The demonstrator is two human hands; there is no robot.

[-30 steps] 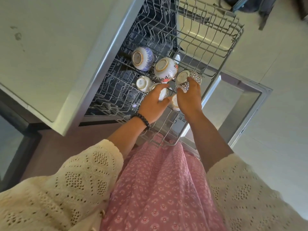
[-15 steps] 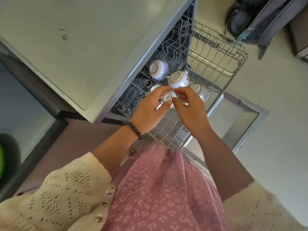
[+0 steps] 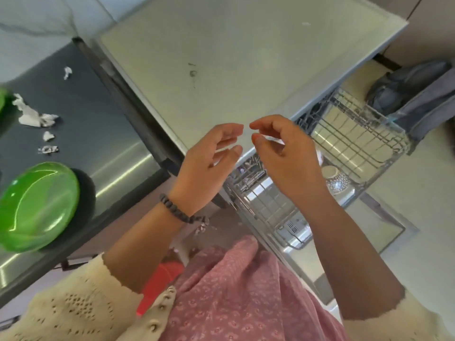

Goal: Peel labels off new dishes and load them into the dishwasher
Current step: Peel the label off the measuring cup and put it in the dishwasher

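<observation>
Both my hands hover empty above the front edge of the dishwasher top, fingertips almost meeting. My left hand [image 3: 209, 158], with a dark bead bracelet on the wrist, has relaxed, loosely bent fingers. My right hand [image 3: 285, 153] is likewise loosely curved and holds nothing. Below and to the right, the pulled-out wire rack [image 3: 357, 141] of the dishwasher shows one patterned bowl [image 3: 336, 179] lying upside down; the other bowls are hidden behind my right hand. Torn label scraps [image 3: 33, 116] lie on the dark counter at the left.
A green glass plate [image 3: 37, 205] lies upside down on the steel counter at the left. The pale dishwasher top [image 3: 234, 57] fills the middle. The open dishwasher door [image 3: 384, 232] lies low at the right. A grey bag [image 3: 418, 94] sits on the floor beyond the rack.
My hands have let go of the small cup in the rack and risen, now empty. The view has swung left, bringing the counter with the green plate and scraps into sight.
</observation>
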